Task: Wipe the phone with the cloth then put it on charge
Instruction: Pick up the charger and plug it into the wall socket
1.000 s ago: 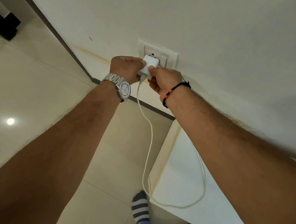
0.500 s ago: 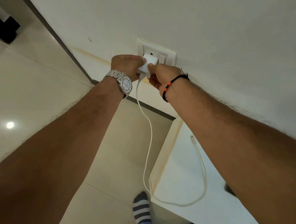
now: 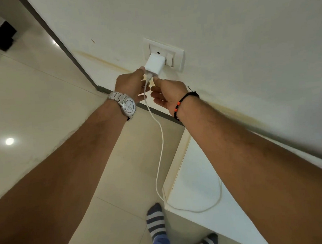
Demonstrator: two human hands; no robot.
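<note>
Presently I look down along a pale wall (image 3: 225, 22) that carries the socket plate (image 3: 178, 60), with the tiled floor (image 3: 30, 96) below and a white worktop (image 3: 199, 186) against the wall on my right. Seated in the socket, the white charger (image 3: 155, 66) stands out from the plate, which I judge means the plug-in step is finished. My left hand (image 3: 130, 86) sits just under the charger body with one fingertip touching its lower edge, fingers loosely spread and gripping nothing. My right hand (image 3: 169, 96) is likewise slack, index tip at the cable root. From there the white cable (image 3: 160, 141) hangs down and loops onto the worktop, slack so its free end can reach a phone there. Neither phone nor cloth is in view.
</note>
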